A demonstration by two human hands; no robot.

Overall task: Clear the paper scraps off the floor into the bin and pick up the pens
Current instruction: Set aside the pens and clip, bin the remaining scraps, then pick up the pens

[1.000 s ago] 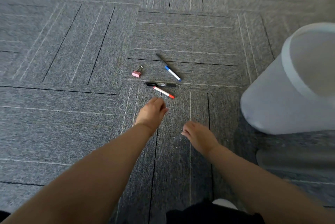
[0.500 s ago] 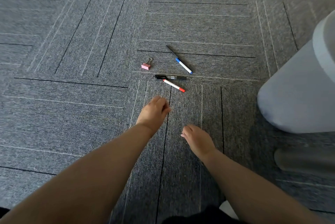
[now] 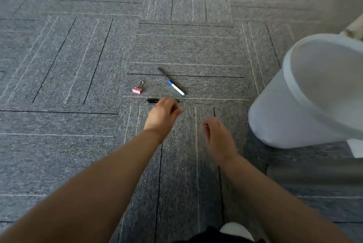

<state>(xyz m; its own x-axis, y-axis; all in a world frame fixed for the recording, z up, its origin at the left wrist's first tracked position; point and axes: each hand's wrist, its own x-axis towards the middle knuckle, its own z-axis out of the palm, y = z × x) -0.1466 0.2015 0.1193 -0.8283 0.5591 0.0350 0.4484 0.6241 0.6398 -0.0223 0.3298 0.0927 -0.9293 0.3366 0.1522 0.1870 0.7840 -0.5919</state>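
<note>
Carpet (image 3: 78,144) in grey tiles fills the view, and we see both bare arms reaching forward over it. Our left hand (image 3: 162,117) is over the near end of the pen group, its fingers (image 3: 172,105) curled loosely and covering most of a black pen (image 3: 151,101) and a red-tipped pen (image 3: 156,103); whether they touch either pen we cannot tell. Just beyond those fingers lies a white pen with blue cap (image 3: 176,88), and past it a thin black pen (image 3: 164,73), both slanted. Left of the fingers, apart from the pens, sits a pink binder clip (image 3: 137,90). Our right hand (image 3: 219,138) hangs nearer us, blurred, fingers slack and empty-looking. Well to the right of both hands stands the pale bin (image 3: 290,113), tilted in this wide view.
</note>
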